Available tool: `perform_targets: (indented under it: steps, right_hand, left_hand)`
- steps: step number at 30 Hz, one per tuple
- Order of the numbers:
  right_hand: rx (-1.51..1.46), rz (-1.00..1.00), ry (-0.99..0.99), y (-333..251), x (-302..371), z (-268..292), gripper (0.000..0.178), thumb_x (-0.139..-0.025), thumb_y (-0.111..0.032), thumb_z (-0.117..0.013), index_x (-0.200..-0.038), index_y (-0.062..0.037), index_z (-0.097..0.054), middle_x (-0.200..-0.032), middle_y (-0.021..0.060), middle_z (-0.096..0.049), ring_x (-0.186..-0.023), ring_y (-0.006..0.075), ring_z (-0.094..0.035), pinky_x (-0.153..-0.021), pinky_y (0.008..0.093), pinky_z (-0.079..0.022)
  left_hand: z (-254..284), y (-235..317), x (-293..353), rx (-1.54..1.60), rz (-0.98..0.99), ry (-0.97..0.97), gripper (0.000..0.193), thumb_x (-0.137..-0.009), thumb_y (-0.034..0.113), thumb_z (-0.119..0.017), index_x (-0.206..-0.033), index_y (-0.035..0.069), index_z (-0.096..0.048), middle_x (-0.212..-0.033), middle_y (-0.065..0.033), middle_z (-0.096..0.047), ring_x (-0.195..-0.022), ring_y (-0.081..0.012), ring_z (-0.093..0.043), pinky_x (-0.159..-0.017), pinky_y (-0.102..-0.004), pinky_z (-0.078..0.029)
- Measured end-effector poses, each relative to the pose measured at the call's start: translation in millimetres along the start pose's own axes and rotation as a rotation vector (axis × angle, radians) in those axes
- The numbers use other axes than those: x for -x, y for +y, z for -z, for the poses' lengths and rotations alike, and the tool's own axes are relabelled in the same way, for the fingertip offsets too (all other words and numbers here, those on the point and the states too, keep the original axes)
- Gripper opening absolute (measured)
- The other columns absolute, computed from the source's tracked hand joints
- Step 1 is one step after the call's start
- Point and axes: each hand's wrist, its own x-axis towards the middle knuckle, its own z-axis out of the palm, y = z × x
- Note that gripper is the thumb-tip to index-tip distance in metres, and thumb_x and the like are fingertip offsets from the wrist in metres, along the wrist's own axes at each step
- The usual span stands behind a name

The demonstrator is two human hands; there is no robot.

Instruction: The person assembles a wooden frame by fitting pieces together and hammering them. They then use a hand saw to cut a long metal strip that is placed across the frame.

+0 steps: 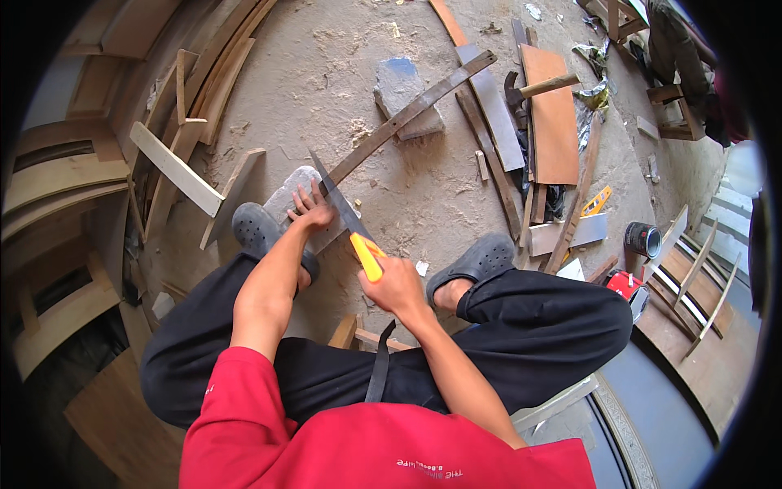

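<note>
My right hand (395, 285) is closed round the yellow handle of a handsaw (345, 210). Its blade points up and left, lying across the near end of a long narrow wooden strip (399, 121). My left hand (311, 208) presses down beside the blade with its fingers spread, on or near the strip's end; the exact contact is partly hidden. Under that hand is a pale block (285, 196), next to my left shoe. Farther out, the strip rests over a second rough block (399, 85) with a bluish patch.
A hammer (542, 87) lies over a brown board (550, 122) at the right. Another yellow-handled saw (597, 201) is partly under a plank. Two paint cans (643, 240) stand nearby. Wooden frames (69, 183) line the left. A person (684, 57) is at the upper right.
</note>
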Motion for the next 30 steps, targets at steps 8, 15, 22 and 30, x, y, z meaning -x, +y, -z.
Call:
perform_targets:
  steps: [8, 15, 22, 30]
  right_hand:
    - [-0.015, -0.004, 0.016, -8, 25, 19, 0.029, -0.076, -0.03, -0.063, -0.079, -0.0018, -0.069, -0.072, 0.0233, -0.064, -0.07, 0.0417, -0.064, -0.068, 0.0478, -0.052]
    - [0.005, 0.054, 0.063, -8, 5, 8, 0.028, -0.077, -0.026, -0.063, -0.076, 0.002, -0.064, -0.068, 0.0237, -0.06, -0.063, 0.0401, -0.061, -0.06, 0.0449, -0.048]
    - [0.108, 0.002, 0.09, -32, 60, 5, 0.027, -0.078, -0.022, -0.062, -0.07, 0.0036, -0.061, -0.061, 0.0221, -0.058, -0.056, 0.0348, -0.061, -0.056, 0.0426, -0.046]
    - [-0.016, -0.008, 0.094, -3, 4, -20, 0.029, -0.079, -0.019, -0.062, -0.064, 0.0048, -0.056, -0.05, 0.0115, -0.051, -0.045, 0.0158, -0.049, -0.047, 0.0356, -0.038]
  left_hand:
    - [95, -26, -50, 0.677, -0.09, -0.998, 0.099, -0.087, 0.058, -0.049, -0.147, 0.029, 0.025, -0.154, -0.0166, 0.027, -0.142, -0.0397, 0.02, -0.106, -0.068, 0.005]
    - [130, -49, -55, 0.776, -0.103, -1.046, 0.098, -0.088, 0.057, -0.048, -0.147, 0.028, 0.024, -0.152, -0.0162, 0.03, -0.141, -0.038, 0.025, -0.105, -0.0677, 0.009]
    - [140, -50, -42, 0.86, -0.079, -1.039, 0.076, -0.094, 0.05, -0.036, -0.151, 0.03, 0.01, -0.154, -0.0132, 0.027, -0.141, -0.0359, 0.026, -0.103, -0.0661, 0.017]
    - [133, -59, -16, 1.091, 0.014, -0.617, 0.066, -0.096, 0.041, -0.04, -0.153, 0.028, -0.009, -0.158, -0.0138, -0.001, -0.146, -0.0313, 0.002, -0.11, -0.0605, 0.005]
